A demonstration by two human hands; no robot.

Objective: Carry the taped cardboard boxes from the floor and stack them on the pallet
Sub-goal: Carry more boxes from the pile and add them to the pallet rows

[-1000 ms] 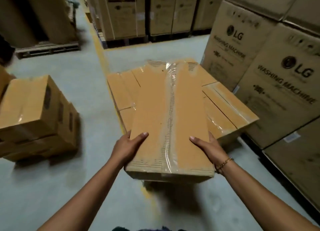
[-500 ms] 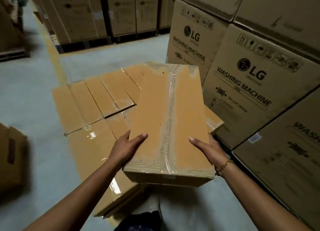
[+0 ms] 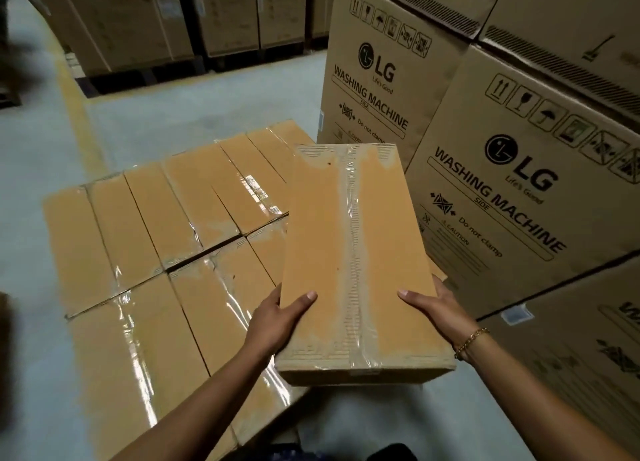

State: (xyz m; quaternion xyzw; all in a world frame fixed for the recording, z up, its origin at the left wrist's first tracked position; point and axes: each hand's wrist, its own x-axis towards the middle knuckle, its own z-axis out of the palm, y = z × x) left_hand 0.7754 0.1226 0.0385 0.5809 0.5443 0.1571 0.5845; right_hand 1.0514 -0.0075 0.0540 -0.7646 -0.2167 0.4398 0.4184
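Note:
I hold a long tan cardboard box [image 3: 349,252] with a clear tape strip down its middle, lengthwise away from me. My left hand [image 3: 277,317] grips its near left edge, thumb on top. My right hand [image 3: 434,308], with a gold bracelet at the wrist, grips the near right edge the same way. The box hangs above the right side of a flat layer of taped boxes [image 3: 166,239] packed side by side in two rows. The pallet under that layer is hidden.
Tall washing machine cartons [image 3: 512,197] stand stacked close on the right. More large cartons on dark pallets [image 3: 145,27] line the far side. A yellow line [image 3: 78,114] runs along the grey concrete floor on the left.
I have moved closer to the layer of boxes and turned right; the held box now hangs over its right side. The floor pile at left has left the view. My grip is unchanged.

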